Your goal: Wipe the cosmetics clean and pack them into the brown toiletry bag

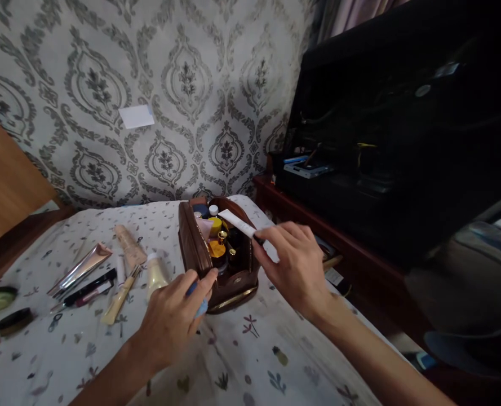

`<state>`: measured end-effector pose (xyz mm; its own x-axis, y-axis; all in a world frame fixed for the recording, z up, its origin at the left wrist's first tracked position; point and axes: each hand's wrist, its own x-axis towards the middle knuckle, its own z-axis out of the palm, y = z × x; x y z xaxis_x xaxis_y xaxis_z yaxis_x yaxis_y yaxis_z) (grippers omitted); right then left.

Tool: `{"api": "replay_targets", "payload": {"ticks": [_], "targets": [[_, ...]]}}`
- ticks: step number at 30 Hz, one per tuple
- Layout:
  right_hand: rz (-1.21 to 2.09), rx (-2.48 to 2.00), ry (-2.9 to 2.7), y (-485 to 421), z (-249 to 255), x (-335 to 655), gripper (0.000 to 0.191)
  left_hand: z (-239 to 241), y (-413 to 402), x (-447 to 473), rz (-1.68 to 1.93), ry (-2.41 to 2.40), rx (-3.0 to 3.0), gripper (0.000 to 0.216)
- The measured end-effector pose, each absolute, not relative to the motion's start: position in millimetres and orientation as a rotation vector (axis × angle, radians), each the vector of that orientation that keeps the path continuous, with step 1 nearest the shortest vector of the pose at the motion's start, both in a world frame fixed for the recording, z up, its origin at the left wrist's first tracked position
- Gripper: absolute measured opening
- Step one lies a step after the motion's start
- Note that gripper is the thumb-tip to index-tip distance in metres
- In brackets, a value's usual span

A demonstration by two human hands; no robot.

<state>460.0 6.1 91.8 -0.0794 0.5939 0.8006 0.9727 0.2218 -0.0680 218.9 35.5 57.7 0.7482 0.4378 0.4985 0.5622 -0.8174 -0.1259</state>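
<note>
My right hand pinches a slim white tube by its dark cap, above the right side of an open brown cosmetic bag. Closed at the bag's near left edge, my left hand has a small blue object in it, mostly hidden by the fingers. Inside the bag stand a yellow jar, an orange-topped jar, a gold-capped bottle and a white-capped container. A cream-coloured tube lies just left of the bag.
On the patterned cloth at left lie a beige tube, a shiny pink tube, a black stick, a yellowish tube and a dark round compact. A large black screen stands at right; patterned wall behind.
</note>
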Motion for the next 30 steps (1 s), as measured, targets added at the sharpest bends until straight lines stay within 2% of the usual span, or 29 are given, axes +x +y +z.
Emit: {"api": "replay_targets", "payload": {"ticks": [7,15,30], "targets": [[-0.801,-1.694,-2.141,63.1,122.8,453.0,0.018,51.5,36.3,215.6,-0.665,-0.842,-2.734,0.051],[-0.921,-1.716,-2.341,95.3,115.3,450.7,0.019,47.8,37.6,213.3,-0.534,-0.953,-2.815,0.068],[-0.787,-1.82,-2.453,92.0,120.9,443.9,0.021,54.7,34.5,214.7,-0.48,-0.932,-2.812,0.062]]}}
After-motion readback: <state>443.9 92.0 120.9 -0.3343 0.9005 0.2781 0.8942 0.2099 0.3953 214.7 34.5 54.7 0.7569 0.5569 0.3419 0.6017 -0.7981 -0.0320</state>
